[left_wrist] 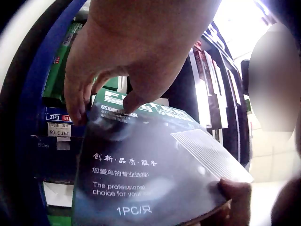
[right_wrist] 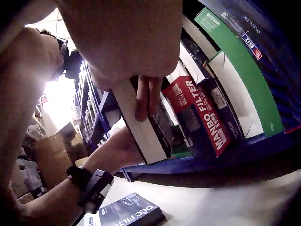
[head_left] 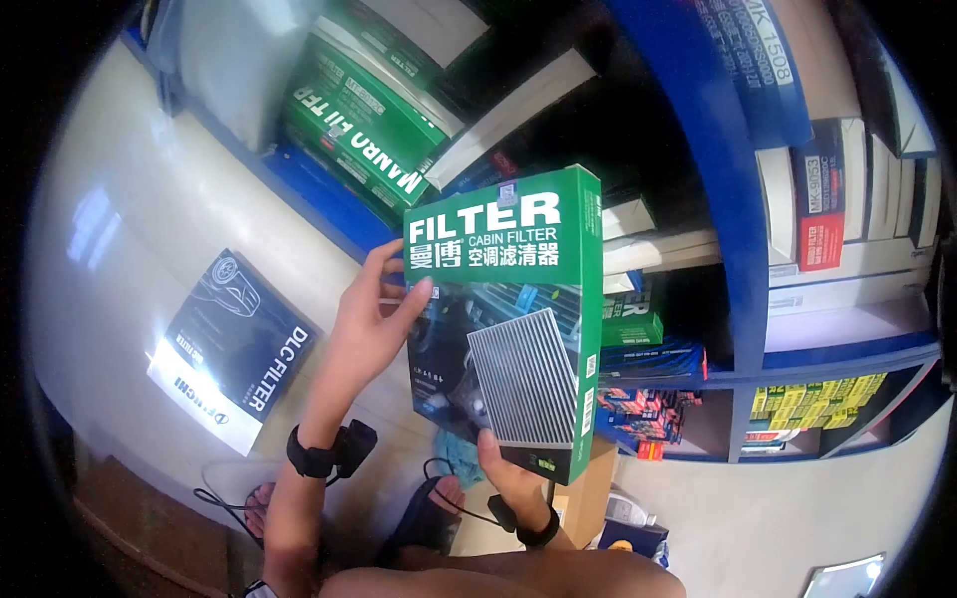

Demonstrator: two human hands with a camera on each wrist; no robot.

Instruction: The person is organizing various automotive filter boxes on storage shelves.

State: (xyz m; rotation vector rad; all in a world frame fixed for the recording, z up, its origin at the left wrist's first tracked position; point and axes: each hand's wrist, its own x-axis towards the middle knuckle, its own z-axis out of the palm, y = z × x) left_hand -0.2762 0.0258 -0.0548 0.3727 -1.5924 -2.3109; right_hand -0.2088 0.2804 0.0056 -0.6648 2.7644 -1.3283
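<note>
A green and black cabin filter box (head_left: 498,299) is held up in front of the shelves, its printed front facing the head camera. My left hand (head_left: 374,314) grips its left side, thumb on the front face and fingers bent around the edge. Low on the box, my right hand (head_left: 513,483) holds the bottom edge with its thumb on the front. In the left wrist view the box front (left_wrist: 131,165) shows "1PC" lettering. The right wrist view shows two fingers (right_wrist: 142,101) against a pale side of the box (right_wrist: 146,141).
A blue shelf (head_left: 743,249) packed with filter boxes stands behind and to the right. Green Manbo filter boxes (head_left: 364,130) lie beyond the held box. On the floor at left is a dark DLC Filter box (head_left: 234,339). A brown carton (head_left: 590,493) stands below.
</note>
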